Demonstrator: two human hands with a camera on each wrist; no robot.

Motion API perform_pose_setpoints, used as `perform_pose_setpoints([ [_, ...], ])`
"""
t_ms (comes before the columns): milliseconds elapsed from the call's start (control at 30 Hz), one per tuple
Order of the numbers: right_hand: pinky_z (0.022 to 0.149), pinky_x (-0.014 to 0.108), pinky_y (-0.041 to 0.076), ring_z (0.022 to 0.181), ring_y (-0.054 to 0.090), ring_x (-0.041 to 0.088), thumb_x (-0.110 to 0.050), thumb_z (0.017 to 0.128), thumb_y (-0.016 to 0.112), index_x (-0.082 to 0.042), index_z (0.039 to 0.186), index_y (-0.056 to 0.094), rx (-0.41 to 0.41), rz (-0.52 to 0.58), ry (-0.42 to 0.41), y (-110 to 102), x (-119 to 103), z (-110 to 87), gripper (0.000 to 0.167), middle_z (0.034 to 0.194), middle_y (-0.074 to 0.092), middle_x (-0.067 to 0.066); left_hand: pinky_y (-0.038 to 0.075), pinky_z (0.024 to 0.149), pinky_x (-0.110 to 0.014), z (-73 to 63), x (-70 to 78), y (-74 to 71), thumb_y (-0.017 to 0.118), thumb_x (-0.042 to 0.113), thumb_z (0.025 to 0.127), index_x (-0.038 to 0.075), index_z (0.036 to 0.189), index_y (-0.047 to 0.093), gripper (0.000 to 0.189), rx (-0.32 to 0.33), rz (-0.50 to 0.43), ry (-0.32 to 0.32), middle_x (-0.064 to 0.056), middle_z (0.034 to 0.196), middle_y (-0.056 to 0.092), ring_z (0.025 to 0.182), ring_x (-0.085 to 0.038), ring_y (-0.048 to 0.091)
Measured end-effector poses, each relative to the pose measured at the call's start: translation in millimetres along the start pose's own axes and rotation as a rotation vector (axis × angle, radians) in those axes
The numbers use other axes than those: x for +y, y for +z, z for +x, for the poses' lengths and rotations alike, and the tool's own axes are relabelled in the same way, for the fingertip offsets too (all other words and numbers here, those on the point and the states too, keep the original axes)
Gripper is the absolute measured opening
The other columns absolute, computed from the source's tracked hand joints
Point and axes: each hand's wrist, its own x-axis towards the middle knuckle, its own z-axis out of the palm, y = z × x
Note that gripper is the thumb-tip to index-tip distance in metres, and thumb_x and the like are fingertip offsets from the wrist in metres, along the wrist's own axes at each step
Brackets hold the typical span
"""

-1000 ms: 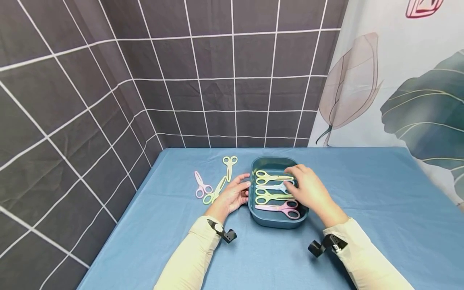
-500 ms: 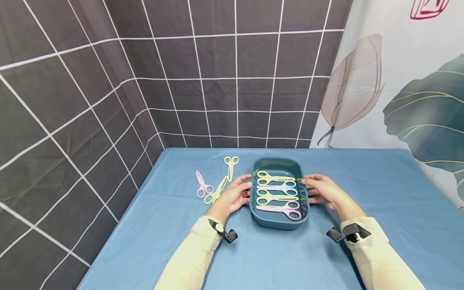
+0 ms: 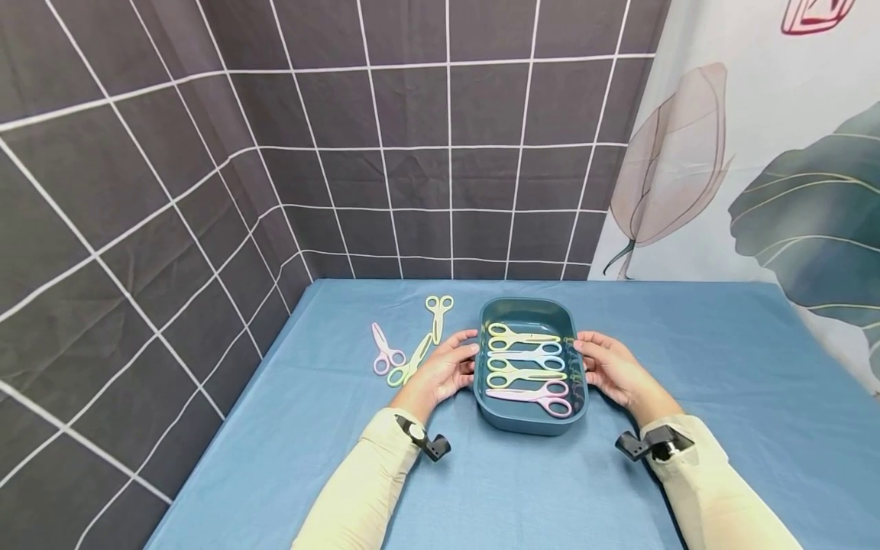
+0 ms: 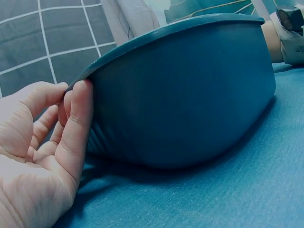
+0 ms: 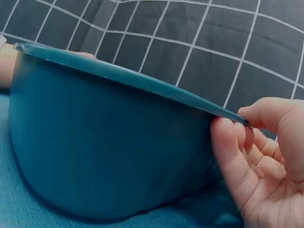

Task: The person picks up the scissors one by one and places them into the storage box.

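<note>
A dark teal plastic tray (image 3: 525, 424) sits on the blue cloth in the head view. Inside it lie scissors in a column: a yellow pair (image 3: 522, 338), a light blue pair (image 3: 525, 355), a yellow-green pair (image 3: 525, 374) and a pink pair (image 3: 529, 395) nearest me. My left hand (image 3: 443, 372) pinches the tray's left rim, thumb at the edge and fingers under the lip, as the left wrist view shows. On the opposite side my right hand (image 3: 616, 372) pinches the right rim the same way. Both wrist views show the tray's outer wall; the scissors are hidden there.
Left of the tray, three more scissors lie on the cloth: a pink pair (image 3: 386, 350), a green pair (image 3: 410, 362) beside my left hand, and a yellow pair (image 3: 438, 317) farther back. A dark tiled-pattern curtain (image 3: 412, 179) stands behind the blue-covered table (image 3: 722, 359).
My right hand was over the scissors' right ends inside the tray; it has moved right and out to the tray's right rim. My left hand has stayed at the left rim.
</note>
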Motion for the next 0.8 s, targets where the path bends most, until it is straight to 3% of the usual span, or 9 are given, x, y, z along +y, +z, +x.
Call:
perform_pose_setpoints([
  [233,0.051,0.018,0.054,0.062,0.058,0.005,-0.005,0.106,0.046,-0.005,0.111,0.049,-0.030,0.009,-0.087,-3.4,7.1,1.8,0.006,0.083,0.064,-0.002,0.055,0.052,-0.022,-2.9,12.5,0.3,0.056,0.006,0.101,0.012,0.136,0.049,0.036,0.026,0.136,-0.046,-0.002,0.080,0.060,0.062,-0.009,0.059],
  [333,0.052,0.018,0.054,0.063,0.059,0.005,-0.005,0.107,0.045,-0.006,0.111,0.049,-0.052,0.018,-0.092,-4.4,8.3,1.8,0.006,0.084,0.064,-0.002,0.058,0.058,-0.028,-8.2,26.4,-3.5,0.057,0.008,0.100,0.007,0.139,0.047,0.040,0.048,0.227,-0.062,-0.005,0.087,0.061,0.068,-0.014,0.062],
  [433,0.052,0.018,0.055,0.063,0.059,0.005,-0.006,0.107,0.046,-0.006,0.112,0.049,-0.056,0.024,-0.093,-5.0,9.1,1.3,0.006,0.085,0.064,-0.002,0.061,0.062,-0.035,-16.2,44.6,-11.1,0.057,0.012,0.101,0.001,0.141,0.045,0.044,0.100,0.326,-0.029,-0.009,0.096,0.062,0.073,-0.019,0.065],
  [533,0.053,0.018,0.055,0.063,0.059,0.004,-0.006,0.106,0.046,-0.006,0.111,0.050,-0.056,0.035,-0.092,-5.3,9.5,0.9,0.006,0.084,0.064,-0.002,0.062,0.060,-0.035,-25.2,62.4,-22.9,0.060,0.014,0.100,0.000,0.139,0.047,0.043,0.217,0.409,0.029,-0.012,0.100,0.061,0.072,-0.020,0.065],
  [633,0.053,0.018,0.055,0.062,0.059,0.004,-0.005,0.106,0.046,-0.006,0.111,0.050,-0.055,0.038,-0.092,-5.6,9.7,0.9,0.006,0.084,0.064,-0.002,0.059,0.052,-0.031,-34.6,75.6,-36.7,0.063,0.014,0.096,0.002,0.130,0.055,0.036,0.389,0.527,0.076,-0.016,0.097,0.061,0.063,-0.019,0.063],
  [733,0.053,0.018,0.055,0.063,0.059,0.004,-0.006,0.106,0.047,-0.006,0.111,0.050,-0.052,0.033,-0.088,-5.6,9.5,1.1,0.006,0.084,0.064,-0.002,0.058,0.057,-0.031,-42.7,82.7,-49.7,0.065,0.019,0.093,0.002,0.118,0.061,0.030,0.604,0.835,0.124,-0.019,0.095,0.065,0.064,-0.023,0.064],
  [800,0.053,0.018,0.054,0.063,0.059,0.004,-0.007,0.106,0.048,-0.007,0.111,0.051,-0.046,0.031,-0.084,-5.4,9.1,1.2,0.006,0.084,0.064,-0.002,0.059,0.071,-0.039,-47.7,84.8,-56.1,0.065,0.025,0.091,-0.001,0.117,0.061,0.037,0.736,1.072,0.108,-0.025,0.100,0.067,0.078,-0.032,0.068],
])
